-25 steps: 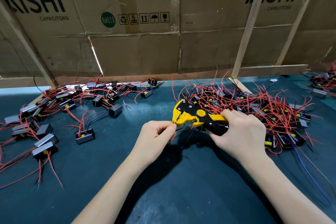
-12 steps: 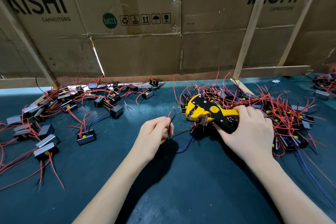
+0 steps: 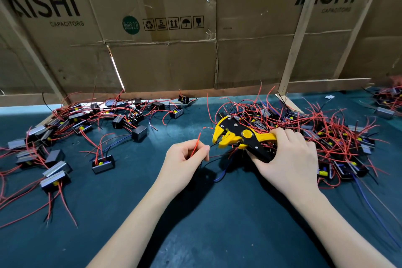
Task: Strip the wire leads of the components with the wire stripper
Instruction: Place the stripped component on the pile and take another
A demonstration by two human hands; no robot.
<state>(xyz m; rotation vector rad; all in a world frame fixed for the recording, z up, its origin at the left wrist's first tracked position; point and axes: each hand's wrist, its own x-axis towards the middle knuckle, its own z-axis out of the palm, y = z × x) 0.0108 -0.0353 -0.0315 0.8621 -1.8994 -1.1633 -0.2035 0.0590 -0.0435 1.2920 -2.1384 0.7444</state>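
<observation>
The left hand pinches a thin, limp red wire near its tip, while the right hand grips the stiff wire stripper by its handles.

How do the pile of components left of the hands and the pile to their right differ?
The left pile is spread thin, its black boxes lying apart with mat between; the right pile is a dense tangle of red leads hiding most boxes. The left pile lies clear of both hands; the right hand, gripping the wire stripper, rests against the right pile. Both hold small black boxes with red leads.
</observation>
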